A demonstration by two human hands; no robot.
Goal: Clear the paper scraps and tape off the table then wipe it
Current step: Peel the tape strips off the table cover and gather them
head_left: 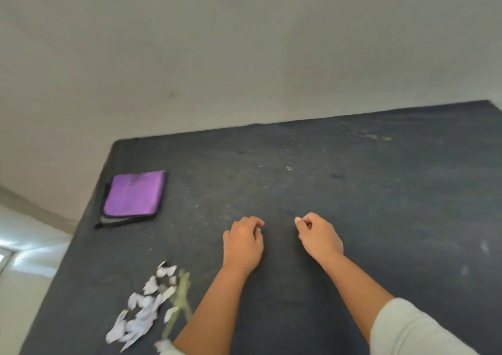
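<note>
A pile of white paper scraps [141, 311] lies near the front left of the dark table [353, 191]. Strips of yellowish tape [180, 297] lie tangled along the pile's right side. My left hand [243, 242] rests on the table's middle with fingers curled, to the right of the pile and apart from it. My right hand [319, 236] is a little further right, also curled, thumb against fingertips. Whether either hand pinches a small scrap I cannot tell. A folded purple cloth [134, 194] with a dark border lies at the table's left edge.
Small white specks and crumbs [288, 168] dot the tabletop beyond my hands. A yellowish smear [376, 136] marks the far right part. A plain wall stands behind the table, and the floor drops away on the left.
</note>
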